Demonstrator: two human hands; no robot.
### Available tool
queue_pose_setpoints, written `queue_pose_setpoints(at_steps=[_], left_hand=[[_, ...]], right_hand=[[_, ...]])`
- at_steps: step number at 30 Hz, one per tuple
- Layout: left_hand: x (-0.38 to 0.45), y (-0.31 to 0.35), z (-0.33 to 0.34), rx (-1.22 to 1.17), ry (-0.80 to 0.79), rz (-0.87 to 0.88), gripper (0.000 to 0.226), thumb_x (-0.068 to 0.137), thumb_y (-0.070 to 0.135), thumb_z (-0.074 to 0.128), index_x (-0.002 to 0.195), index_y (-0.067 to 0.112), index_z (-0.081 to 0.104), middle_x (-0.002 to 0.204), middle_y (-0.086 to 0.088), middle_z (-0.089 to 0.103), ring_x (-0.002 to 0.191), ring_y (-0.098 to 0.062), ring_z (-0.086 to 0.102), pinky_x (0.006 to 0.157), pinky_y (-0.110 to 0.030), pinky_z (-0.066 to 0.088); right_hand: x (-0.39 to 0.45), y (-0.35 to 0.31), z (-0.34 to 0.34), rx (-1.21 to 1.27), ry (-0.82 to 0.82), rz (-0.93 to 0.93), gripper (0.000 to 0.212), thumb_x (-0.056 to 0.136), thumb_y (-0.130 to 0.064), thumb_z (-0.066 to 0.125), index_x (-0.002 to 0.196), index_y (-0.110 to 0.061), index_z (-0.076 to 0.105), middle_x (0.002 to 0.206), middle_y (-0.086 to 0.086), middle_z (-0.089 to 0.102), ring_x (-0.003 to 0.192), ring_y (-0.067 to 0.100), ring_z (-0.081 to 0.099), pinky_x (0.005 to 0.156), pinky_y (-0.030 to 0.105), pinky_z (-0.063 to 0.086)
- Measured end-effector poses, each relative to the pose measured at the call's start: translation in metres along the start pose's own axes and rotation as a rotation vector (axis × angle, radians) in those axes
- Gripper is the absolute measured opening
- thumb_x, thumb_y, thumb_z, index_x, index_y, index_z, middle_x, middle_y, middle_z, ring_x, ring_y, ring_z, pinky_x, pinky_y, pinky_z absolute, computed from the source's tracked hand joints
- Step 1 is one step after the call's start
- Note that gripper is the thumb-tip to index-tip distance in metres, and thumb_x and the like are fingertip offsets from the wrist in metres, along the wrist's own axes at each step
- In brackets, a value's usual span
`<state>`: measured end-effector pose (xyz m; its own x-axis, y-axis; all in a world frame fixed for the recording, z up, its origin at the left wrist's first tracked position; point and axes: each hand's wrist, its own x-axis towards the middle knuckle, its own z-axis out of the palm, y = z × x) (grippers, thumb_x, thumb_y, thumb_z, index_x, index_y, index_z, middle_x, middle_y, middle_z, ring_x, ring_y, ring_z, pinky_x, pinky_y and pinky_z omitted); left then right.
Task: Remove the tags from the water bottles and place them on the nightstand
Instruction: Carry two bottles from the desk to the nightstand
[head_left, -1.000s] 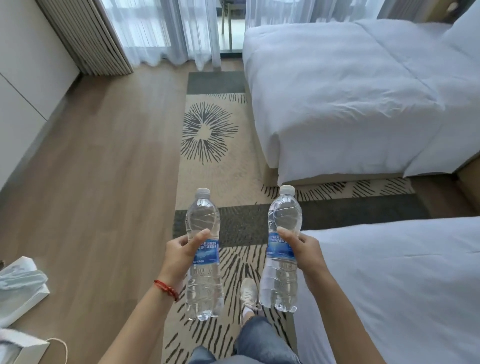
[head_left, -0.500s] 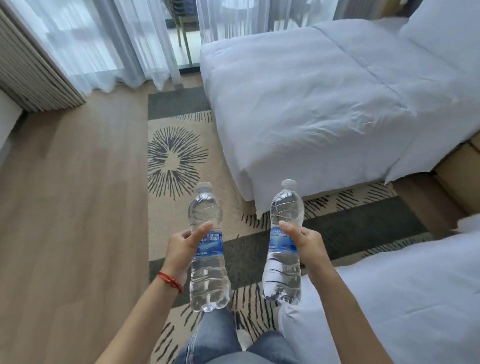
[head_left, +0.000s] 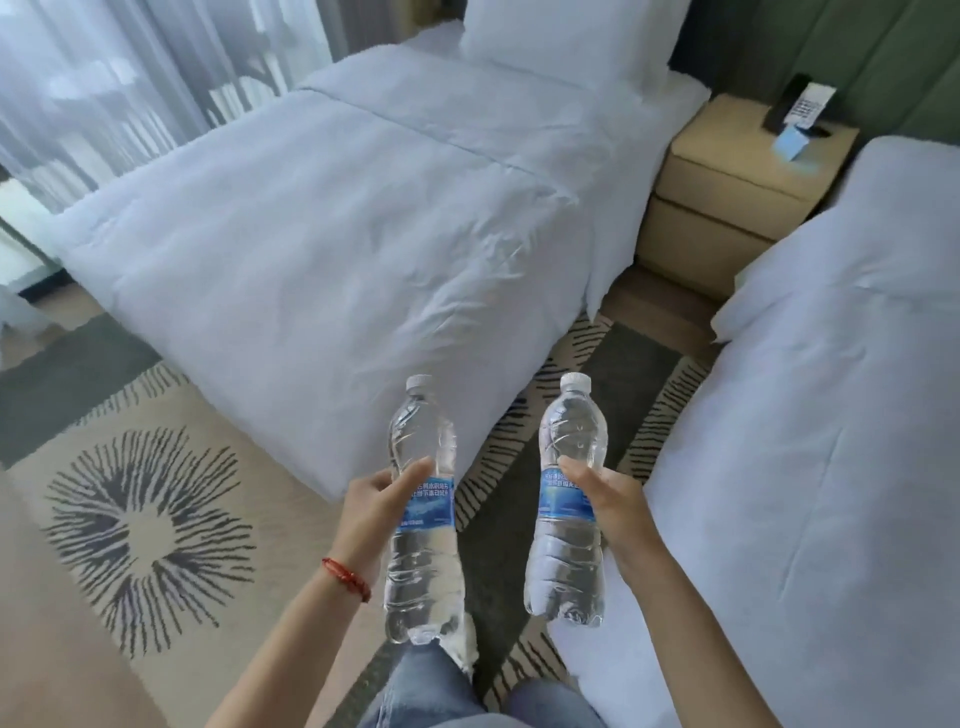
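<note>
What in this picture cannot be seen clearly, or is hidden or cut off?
- Fingers of the left hand and right hand: head view, hidden behind the left bottle and right bottle.
- Label text: too small and blurred to read.
- Items on the nightstand: blurred; a dark device and a blue card, nothing finer.
- Near bed: cut off by the right edge.
- Any tags on the bottles: none can be made out.

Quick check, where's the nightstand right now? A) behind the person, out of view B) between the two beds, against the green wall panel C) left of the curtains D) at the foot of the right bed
B: the nightstand stands in the gap between the left bed and the right bed, backed by the green wall panel.
</note>
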<state>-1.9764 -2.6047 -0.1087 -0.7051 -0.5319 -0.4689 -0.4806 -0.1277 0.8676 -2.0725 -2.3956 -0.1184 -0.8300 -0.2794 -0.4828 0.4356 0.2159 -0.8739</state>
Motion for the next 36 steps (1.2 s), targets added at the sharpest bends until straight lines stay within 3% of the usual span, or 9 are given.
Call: queue_pose_setpoints(at_steps=[6, 11, 16, 20, 24, 27, 29, 31, 36], left_hand=[[0.071, 0.035, 0.023, 0.125, -0.150, 0.039, 0.031, 0.080, 0.035, 0.063, 0.064, 0.008, 0.065, 0.046, 0.003, 0.065, 0.042, -0.005, 0.060, 0.044, -0.014, 0.047], [0.111, 0.058, 0.056, 0.205, -0.249, 0.023, 0.033, 0.081, 0.038, 0.061, 0.066, 0.009, 0.066, 0.059, -0.005, 0.066, 0.044, -0.008, 0.061, 0.052, -0.021, 0.046], [0.148, 0.078, 0.097, 0.230, -0.312, 0.014, 0.033, 0.081, 0.038, 0.061, 0.064, 0.011, 0.065, 0.062, -0.008, 0.065, 0.056, -0.018, 0.061, 0.055, -0.026, 0.045], [0.182, 0.098, 0.137, 0.257, -0.329, 0.005, 0.035, 0.081, 0.040, 0.061, 0.063, 0.010, 0.065, 0.061, -0.007, 0.065, 0.055, -0.017, 0.061, 0.055, -0.025, 0.046], [0.220, 0.128, 0.186, 0.264, -0.361, 0.004, 0.035, 0.081, 0.038, 0.062, 0.068, 0.005, 0.066, 0.067, -0.012, 0.065, 0.058, -0.019, 0.061, 0.057, -0.026, 0.047], [0.249, 0.157, 0.226, 0.268, -0.360, 0.010, 0.037, 0.081, 0.038, 0.062, 0.071, 0.003, 0.066, 0.070, -0.014, 0.065, 0.060, -0.020, 0.060, 0.061, -0.029, 0.046], [0.268, 0.179, 0.249, 0.261, -0.356, 0.015, 0.037, 0.081, 0.038, 0.061, 0.071, 0.004, 0.065, 0.072, -0.015, 0.065, 0.062, -0.021, 0.061, 0.063, -0.030, 0.047], [0.287, 0.199, 0.271, 0.249, -0.350, 0.032, 0.034, 0.082, 0.038, 0.060, 0.068, 0.007, 0.064, 0.069, -0.012, 0.065, 0.062, -0.020, 0.062, 0.060, -0.027, 0.047], [0.336, 0.240, 0.318, 0.227, -0.339, 0.061, 0.033, 0.081, 0.038, 0.061, 0.063, 0.010, 0.065, 0.057, -0.002, 0.065, 0.049, -0.012, 0.062, 0.049, -0.019, 0.046]], right_hand=[[0.026, -0.008, -0.009, 0.089, 0.221, 0.042, 0.014, 0.084, -0.040, 0.058, 0.080, -0.026, 0.057, 0.083, -0.001, 0.064, 0.081, 0.016, 0.066, 0.062, 0.021, 0.053], [0.041, -0.013, -0.029, 0.137, 0.372, 0.080, 0.016, 0.084, -0.042, 0.058, 0.080, -0.026, 0.058, 0.085, -0.001, 0.064, 0.079, 0.014, 0.065, 0.053, 0.015, 0.048], [0.072, -0.020, -0.054, 0.186, 0.474, 0.137, 0.031, 0.085, -0.042, 0.056, 0.099, -0.015, 0.058, 0.103, 0.011, 0.064, 0.095, 0.023, 0.063, 0.071, 0.028, 0.052], [0.111, -0.036, -0.079, 0.167, 0.497, 0.169, 0.039, 0.087, -0.044, 0.052, 0.109, -0.012, 0.055, 0.114, 0.015, 0.060, 0.104, 0.028, 0.061, 0.084, 0.037, 0.052], [0.159, -0.064, -0.112, 0.132, 0.508, 0.144, 0.030, 0.088, -0.042, 0.052, 0.099, -0.015, 0.057, 0.111, 0.015, 0.062, 0.102, 0.025, 0.062, 0.077, 0.030, 0.052], [0.197, -0.090, -0.142, 0.123, 0.488, 0.154, 0.032, 0.088, -0.042, 0.053, 0.103, -0.014, 0.056, 0.110, 0.012, 0.062, 0.102, 0.024, 0.062, 0.076, 0.029, 0.053], [0.221, -0.108, -0.163, 0.128, 0.474, 0.144, 0.031, 0.087, -0.042, 0.053, 0.102, -0.016, 0.056, 0.107, 0.009, 0.062, 0.099, 0.021, 0.063, 0.067, 0.022, 0.053], [0.245, -0.126, -0.183, 0.119, 0.459, 0.131, 0.024, 0.086, -0.043, 0.054, 0.095, -0.021, 0.055, 0.101, 0.005, 0.061, 0.092, 0.018, 0.063, 0.059, 0.017, 0.050], [0.304, -0.163, -0.220, 0.123, 0.463, 0.118, 0.024, 0.086, -0.044, 0.053, 0.095, -0.022, 0.054, 0.097, 0.002, 0.061, 0.089, 0.017, 0.063, 0.059, 0.019, 0.049]])
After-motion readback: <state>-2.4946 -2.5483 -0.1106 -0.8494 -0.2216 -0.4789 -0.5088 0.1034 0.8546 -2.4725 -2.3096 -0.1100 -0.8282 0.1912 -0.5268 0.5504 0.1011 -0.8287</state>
